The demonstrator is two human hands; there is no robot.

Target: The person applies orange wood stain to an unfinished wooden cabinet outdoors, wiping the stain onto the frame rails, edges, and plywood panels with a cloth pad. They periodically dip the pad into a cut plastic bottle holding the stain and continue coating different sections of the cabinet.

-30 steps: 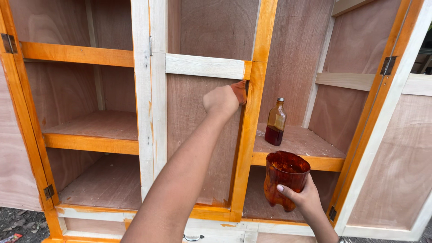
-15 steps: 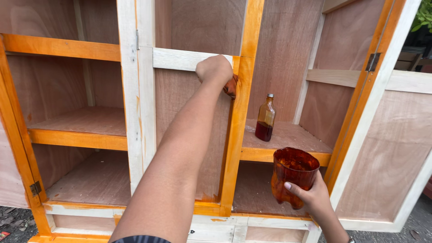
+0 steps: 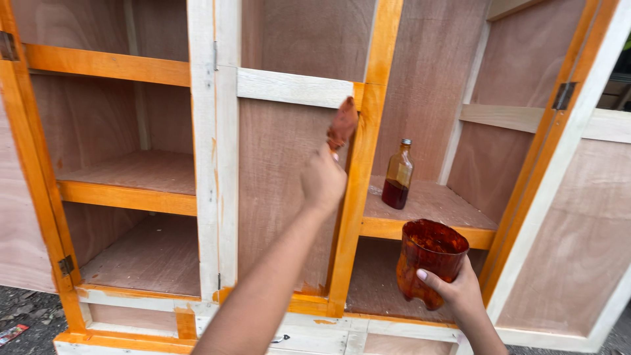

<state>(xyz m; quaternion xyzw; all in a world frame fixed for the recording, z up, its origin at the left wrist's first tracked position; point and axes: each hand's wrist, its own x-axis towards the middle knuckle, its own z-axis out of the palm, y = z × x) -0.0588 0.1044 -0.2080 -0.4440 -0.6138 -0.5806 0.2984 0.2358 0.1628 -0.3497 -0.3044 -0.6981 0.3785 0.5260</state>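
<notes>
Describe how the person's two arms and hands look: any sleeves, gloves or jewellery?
Both arms are bare, with no sleeves in view. The left hand and right hand wear no gloves, and no rings or watch show. The right thumbnail looks pale, possibly painted.

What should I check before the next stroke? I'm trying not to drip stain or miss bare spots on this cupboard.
1. Left hand grips the stained applicator, its tip at the upright's edge: ok.
2. Right hand holds the cut-off stain cup upright: ok.
3. Stain level in the cup: cannot tell.
4. Glass bottle upright on the shelf, capped: ok.
5. Centre upright coated orange: ok.
6. White crossbar stained: not ok, bare.
</notes>
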